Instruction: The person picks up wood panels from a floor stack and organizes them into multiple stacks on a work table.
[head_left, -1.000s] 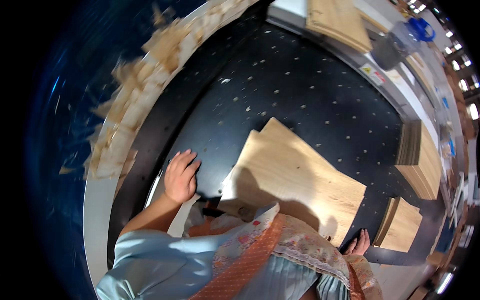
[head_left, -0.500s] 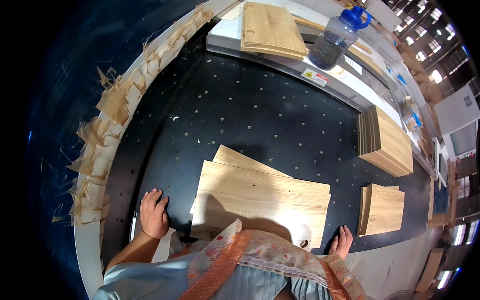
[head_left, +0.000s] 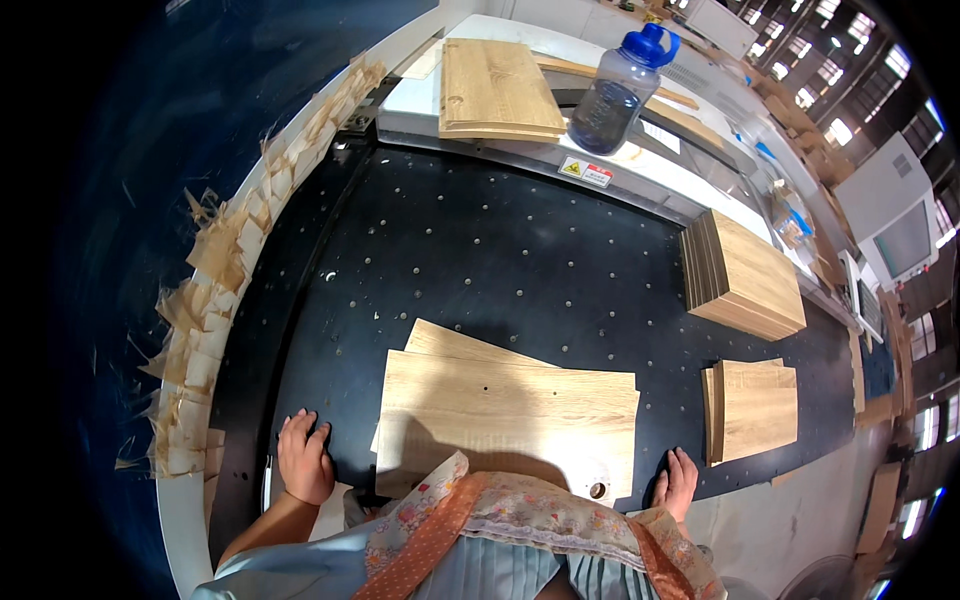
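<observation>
A clear bottle (head_left: 608, 105) with a blue lid (head_left: 648, 45) and carrying loop stands on the white ledge (head_left: 400, 97) at the far side of a black worktable (head_left: 450, 240). The lower part of the bottle looks dark, though whether that is liquid cannot be told. Farther right along the ledge, a see-through container (head_left: 790, 228) shows something blue; its contents are too small to make out.

At the near side of the table, a wood-look board (head_left: 500, 425) lies flat between a worker's hands, overlapping a second board (head_left: 450, 343) that juts out askew beneath its far edge. Two small holes and one larger round hole mark the upper board. The left hand (head_left: 305, 462) rests palm down to the left of the boards, apart from them, its fingers slightly spread. The right hand (head_left: 676, 478) lies at the near edge, just right of the upper board, with fingers extended and close together. It sits between that board and a small stack of boards (head_left: 760, 408). A taller stack (head_left: 750, 275) stands beyond, and more boards (head_left: 500, 85) lie on the ledge left of the bottle.
</observation>
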